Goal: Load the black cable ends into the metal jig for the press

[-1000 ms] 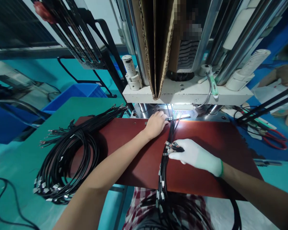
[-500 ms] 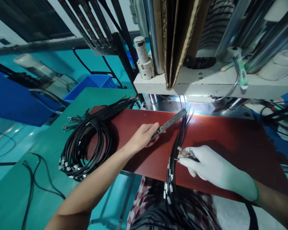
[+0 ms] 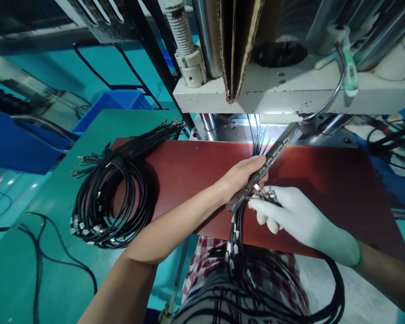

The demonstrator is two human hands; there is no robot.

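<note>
My bare left hand (image 3: 245,177) is closed round a long grey metal bar with slots along it (image 3: 276,153). The bar is tilted, its far end toward the machine. In its white glove, my right hand (image 3: 283,209) pinches several cable ends with small metal connectors (image 3: 265,194) right beside the bar's near half. Whether connectors and bar touch, I cannot tell. Under my left hand passes a bundle of black cables (image 3: 238,225) with silver sleeves, running down to my lap. Its thin blue ends (image 3: 261,135) reach toward the machine.
A coil of black cables (image 3: 114,202) lies at left, across the reddish-brown board (image 3: 175,166) and green table (image 3: 54,265). Ahead stands a press with a white plate (image 3: 273,100) above a lit metal base (image 3: 222,130). Folded cardboard (image 3: 236,54) hangs in front. A blue bin (image 3: 121,100) stands behind.
My left hand has moved right with the metal bar, bringing it over the cables and up to the connectors in my right hand. The view has shifted slightly.
</note>
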